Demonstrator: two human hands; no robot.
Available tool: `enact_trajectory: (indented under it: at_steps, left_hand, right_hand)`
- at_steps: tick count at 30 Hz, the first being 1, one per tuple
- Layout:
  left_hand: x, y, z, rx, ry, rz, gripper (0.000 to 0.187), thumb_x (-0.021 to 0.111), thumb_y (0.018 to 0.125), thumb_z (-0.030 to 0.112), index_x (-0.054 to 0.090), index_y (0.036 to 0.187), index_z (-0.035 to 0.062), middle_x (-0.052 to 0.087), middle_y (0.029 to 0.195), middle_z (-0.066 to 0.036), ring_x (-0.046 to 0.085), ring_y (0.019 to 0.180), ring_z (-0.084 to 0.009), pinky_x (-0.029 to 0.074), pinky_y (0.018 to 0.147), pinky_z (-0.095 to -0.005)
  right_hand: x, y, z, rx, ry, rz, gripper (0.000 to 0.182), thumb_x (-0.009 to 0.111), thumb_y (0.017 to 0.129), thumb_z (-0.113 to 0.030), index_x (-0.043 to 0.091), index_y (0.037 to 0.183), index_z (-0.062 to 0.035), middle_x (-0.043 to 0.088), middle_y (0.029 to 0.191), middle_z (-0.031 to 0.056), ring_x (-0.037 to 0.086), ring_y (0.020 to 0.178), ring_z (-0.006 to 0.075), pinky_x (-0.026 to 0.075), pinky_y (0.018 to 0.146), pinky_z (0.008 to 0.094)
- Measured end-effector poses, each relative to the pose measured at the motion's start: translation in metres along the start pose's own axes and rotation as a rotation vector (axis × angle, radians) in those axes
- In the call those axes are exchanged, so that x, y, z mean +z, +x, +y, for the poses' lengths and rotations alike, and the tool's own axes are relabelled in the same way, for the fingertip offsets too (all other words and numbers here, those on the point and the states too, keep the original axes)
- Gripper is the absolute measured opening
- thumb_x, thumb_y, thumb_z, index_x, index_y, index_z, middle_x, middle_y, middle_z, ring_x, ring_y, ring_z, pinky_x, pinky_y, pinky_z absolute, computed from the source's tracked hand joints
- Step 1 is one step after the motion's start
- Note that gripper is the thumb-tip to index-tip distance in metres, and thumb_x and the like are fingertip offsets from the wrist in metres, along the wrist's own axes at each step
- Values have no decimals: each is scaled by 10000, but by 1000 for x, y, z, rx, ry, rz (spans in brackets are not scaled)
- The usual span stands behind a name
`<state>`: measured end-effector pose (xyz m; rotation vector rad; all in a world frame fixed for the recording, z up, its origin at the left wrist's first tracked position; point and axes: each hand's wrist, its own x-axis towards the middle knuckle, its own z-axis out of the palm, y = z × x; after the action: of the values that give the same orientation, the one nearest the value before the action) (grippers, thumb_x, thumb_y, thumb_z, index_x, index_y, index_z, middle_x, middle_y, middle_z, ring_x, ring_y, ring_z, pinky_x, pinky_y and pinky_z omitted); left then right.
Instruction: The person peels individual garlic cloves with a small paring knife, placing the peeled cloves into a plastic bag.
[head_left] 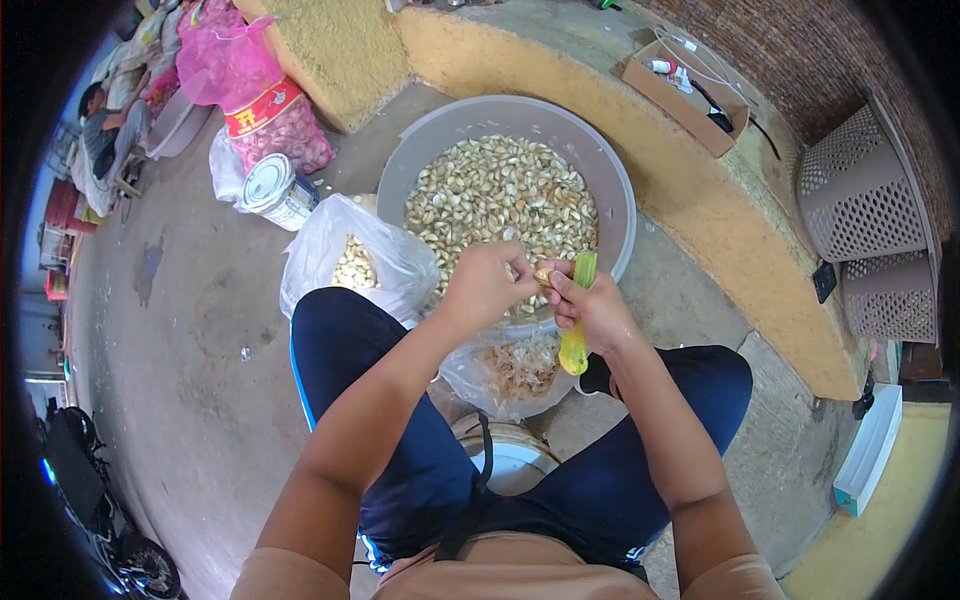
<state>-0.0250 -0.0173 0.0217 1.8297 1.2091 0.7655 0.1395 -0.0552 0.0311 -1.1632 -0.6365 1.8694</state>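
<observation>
A garlic clove [543, 275] is between my two hands, over the near side of a wide grey tub [607, 180] of garlic cloves [505, 190]. My left hand [487, 287] is closed, its fingertips pinched against that clove. In my right hand [592, 305], the thumb and fingers grip the clove's other side. The same hand also holds a long yellow-green tool [575, 340] upright against the palm; its blade or tip cannot be made out. Below my hands, a clear plastic bag [515, 375] holds papery brownish skins.
Left of the tub, an open white plastic bag [315, 245] contains peeled cloves, near a metal can [285, 195] and a pink mesh sack [285, 125]. A cardboard box [690, 95] sits on the yellow ledge [590, 110]. Another person [110, 130] sits far left; a motorcycle [95, 490] stands lower left.
</observation>
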Motion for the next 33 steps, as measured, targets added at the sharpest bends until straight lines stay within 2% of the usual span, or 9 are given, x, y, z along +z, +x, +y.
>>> enact_trajectory:
  at_steps: [3, 6, 10, 12, 16, 18, 22, 27, 33]
  left_hand:
    - [-3, 0, 2, -50, -48, -66, 129, 660, 612, 122, 578, 636, 26, 590, 620, -96, 574, 583, -200, 445, 568, -303]
    - [-5, 3, -3, -10, -80, -154, 104, 643, 620, 98, 579, 644, 20, 597, 635, -81, 558, 552, -161, 441, 544, -291]
    - [-8, 4, 2, -216, -448, -273, 70, 606, 658, 53, 550, 657, 12, 568, 631, -53, 517, 520, -107, 406, 487, -257]
    - [-7, 4, 3, -365, -731, -299, 69, 559, 711, -1, 510, 667, 21, 504, 578, -9, 467, 479, -56, 345, 412, -207]
    - [0, 7, -8, -268, -445, -166, 87, 603, 707, 51, 527, 676, 18, 536, 602, -15, 481, 491, -61, 362, 420, -213]
    - [2, 7, -10, -193, -233, -108, 101, 623, 700, 73, 539, 685, 18, 551, 617, -18, 490, 497, -64, 374, 430, -215]
    - [1, 7, -5, -139, -159, -156, 109, 636, 686, 86, 553, 698, 15, 568, 644, -22, 500, 506, -68, 390, 446, -218]
    - [3, 6, -9, -132, -296, -200, 79, 610, 702, 64, 550, 705, 12, 555, 634, -22, 490, 503, -68, 380, 437, -214]
    - [-13, 12, -12, -424, -599, -94, 40, 564, 732, 33, 534, 757, 27, 497, 579, -4, 452, 463, -65, 333, 398, -203]
  right_hand:
    - [-5, -1, -5, 73, -55, -30, 219, 551, 841, -140, 538, 1015, -8, 480, 657, -2, 312, 444, 24, 282, 416, 181]
    - [-11, -2, -10, 134, -39, -114, 237, 552, 842, -149, 526, 1031, -7, 475, 664, 3, 307, 444, 20, 275, 408, 176]
    - [-22, 2, -10, 202, 152, -257, 254, 541, 850, -171, 517, 1046, -10, 472, 664, 11, 308, 443, 19, 278, 402, 175]
    - [-17, 1, -9, 153, 169, -193, 270, 540, 852, -197, 520, 1043, -7, 491, 664, 15, 319, 445, 24, 286, 399, 182]
    - [0, 4, -1, -41, -250, 161, 299, 559, 840, -244, 540, 1018, -4, 557, 683, 38, 349, 454, 40, 319, 402, 203]
    - [3, 0, -2, -71, -390, 164, 291, 571, 831, -253, 555, 986, -8, 583, 700, 55, 363, 459, 46, 340, 412, 214]
    - [3, -1, 0, -82, -493, 116, 258, 584, 817, -248, 572, 916, -10, 604, 714, 77, 378, 466, 50, 368, 426, 223]
    - [-3, 1, 1, 59, -191, 43, 252, 581, 819, -244, 581, 929, -17, 614, 761, 73, 365, 432, 46, 365, 425, 203]
    - [-15, -1, -14, 0, 81, -41, 282, 538, 850, -233, 526, 993, 9, 583, 758, 62, 311, 424, 15, 337, 411, 189]
